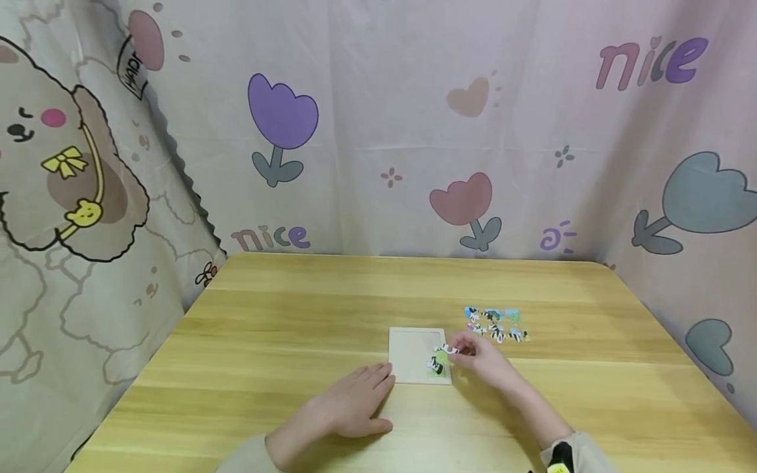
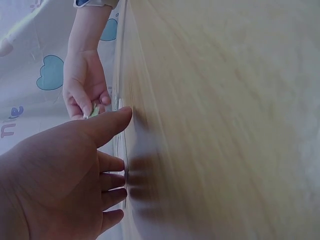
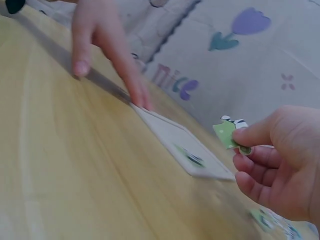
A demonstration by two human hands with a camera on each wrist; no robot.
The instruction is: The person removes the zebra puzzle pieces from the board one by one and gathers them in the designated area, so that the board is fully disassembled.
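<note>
A pale square puzzle tray point(image 1: 408, 355) lies on the table, with one puzzle piece point(image 1: 436, 368) showing a black-and-white animal in its near right corner. My right hand point(image 1: 481, 358) pinches another puzzle piece point(image 3: 227, 132), green with black and white, between thumb and fingers. It is held up over the tray's right edge. My left hand point(image 1: 357, 401) lies with straight fingers at the tray's left edge, fingertips right at the rim. In the left wrist view its thumb point(image 2: 117, 120) is spread from the other fingers.
Several more puzzle pieces point(image 1: 495, 325) lie grouped on the table to the right, behind my right hand. The wooden table point(image 1: 284, 315) ends at a patterned curtain point(image 1: 367, 131) at the back and sides.
</note>
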